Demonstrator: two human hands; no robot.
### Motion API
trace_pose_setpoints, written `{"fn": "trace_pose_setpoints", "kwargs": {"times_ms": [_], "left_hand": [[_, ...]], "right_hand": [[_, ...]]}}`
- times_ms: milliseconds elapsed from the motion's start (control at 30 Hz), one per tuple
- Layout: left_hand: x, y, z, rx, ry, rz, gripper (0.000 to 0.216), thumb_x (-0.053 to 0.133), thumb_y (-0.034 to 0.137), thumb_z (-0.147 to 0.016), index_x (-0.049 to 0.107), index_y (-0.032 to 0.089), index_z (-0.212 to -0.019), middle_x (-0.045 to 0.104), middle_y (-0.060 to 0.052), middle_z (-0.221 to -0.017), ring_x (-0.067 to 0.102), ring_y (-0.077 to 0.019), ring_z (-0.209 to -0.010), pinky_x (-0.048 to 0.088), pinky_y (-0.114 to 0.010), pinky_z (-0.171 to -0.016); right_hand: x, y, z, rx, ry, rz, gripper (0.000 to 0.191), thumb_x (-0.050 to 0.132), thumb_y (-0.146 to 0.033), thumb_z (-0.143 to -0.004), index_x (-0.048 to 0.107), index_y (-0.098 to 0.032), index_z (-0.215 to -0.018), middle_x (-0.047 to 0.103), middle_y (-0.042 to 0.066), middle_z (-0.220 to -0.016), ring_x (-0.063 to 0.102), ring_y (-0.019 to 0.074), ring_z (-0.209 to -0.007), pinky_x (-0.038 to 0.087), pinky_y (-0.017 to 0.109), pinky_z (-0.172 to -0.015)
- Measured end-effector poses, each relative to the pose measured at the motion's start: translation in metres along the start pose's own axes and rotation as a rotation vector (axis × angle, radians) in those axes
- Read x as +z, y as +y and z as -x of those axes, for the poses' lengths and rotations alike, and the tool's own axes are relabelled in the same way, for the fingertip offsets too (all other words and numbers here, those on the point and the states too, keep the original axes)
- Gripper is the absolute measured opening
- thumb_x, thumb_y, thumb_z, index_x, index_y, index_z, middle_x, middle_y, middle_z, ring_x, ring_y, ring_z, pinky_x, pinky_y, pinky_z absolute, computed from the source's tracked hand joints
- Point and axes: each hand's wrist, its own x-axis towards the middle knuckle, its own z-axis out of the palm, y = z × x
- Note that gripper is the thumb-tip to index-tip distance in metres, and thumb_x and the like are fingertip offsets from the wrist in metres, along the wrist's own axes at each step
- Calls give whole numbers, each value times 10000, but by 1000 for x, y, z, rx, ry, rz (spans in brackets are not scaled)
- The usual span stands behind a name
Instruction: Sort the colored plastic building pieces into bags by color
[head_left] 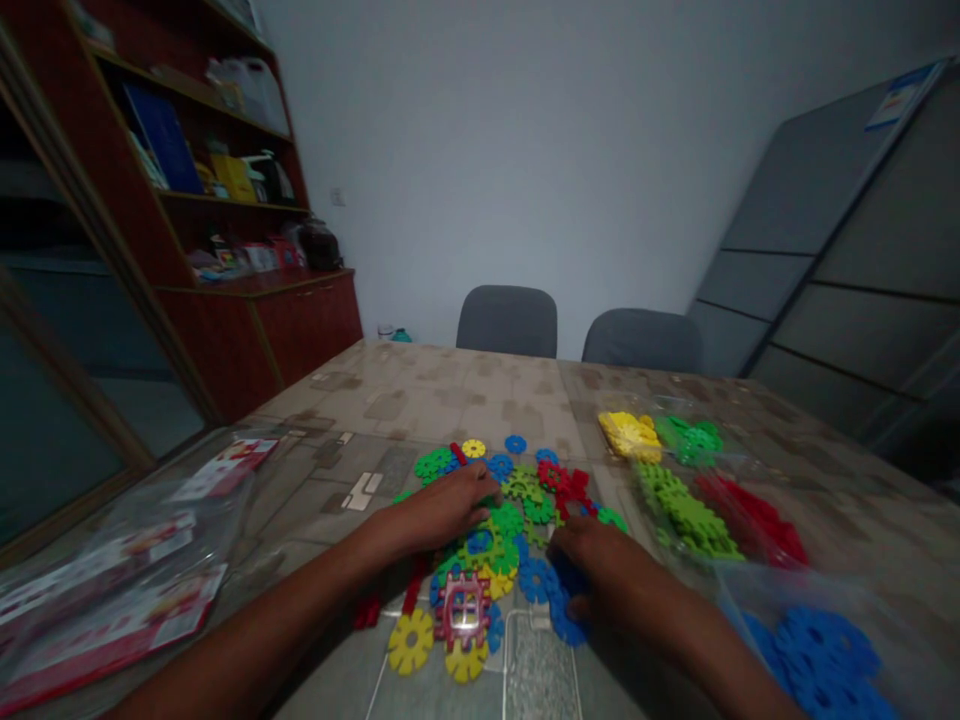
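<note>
Loose plastic interlocking discs in blue, green, yellow and red lie in a pile in front of me. My left hand [461, 505] reaches over the pile from the left, thumb apart from its fingers, close to a blue disc [500, 467] and green discs [508, 519]. Whether its fingertips touch a piece is hard to see. At the pile's right side, my right hand [600, 565] is curled round blue discs [568, 622], which its fingers partly cover. A pink square frame piece [463, 612] lies at the near edge, beside a yellow disc [411, 641].
Clear bags on the right hold yellow pieces [630, 435], green discs [696, 440], light green pieces [686, 510], red pieces [757, 518] and blue discs [825, 655]. Flat plastic packaging [127, 590] lies at left. Two grey chairs [507, 320] stand behind the patterned table [450, 385].
</note>
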Motion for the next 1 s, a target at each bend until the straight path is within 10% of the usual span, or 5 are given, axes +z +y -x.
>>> {"fn": "trace_pose_setpoints", "kwargs": {"times_ms": [433,733,1000], "left_hand": [[-40,-10,23,-93,-153,-23,207,796,114,-761,693,191,-923,700,-5,-983,651,-190,-918,459,-235,-790],[-31,35,30,-130,-370,-246,389,862,235,-698,669,253,-1035,687,-28,-1064,649,-254,-914,427,-270,-652],[-22,34,48,-109,-267,-151,362,840,142,-710,628,203,-997,641,-53,-1118,618,-257,-994,492,-325,-812]], "right_hand": [[-1,0,3,-67,-29,-98,335,628,-2,-661,701,-187,-931,720,15,-911,616,154,-809,353,244,-642],[-7,-4,7,30,-36,62,326,811,-186,-688,722,-142,-999,723,134,-1073,645,298,-971,426,351,-783],[-5,-17,4,37,-54,57,452,865,-154,-651,706,-120,-1073,667,172,-1198,594,314,-1088,424,370,-894]]}}
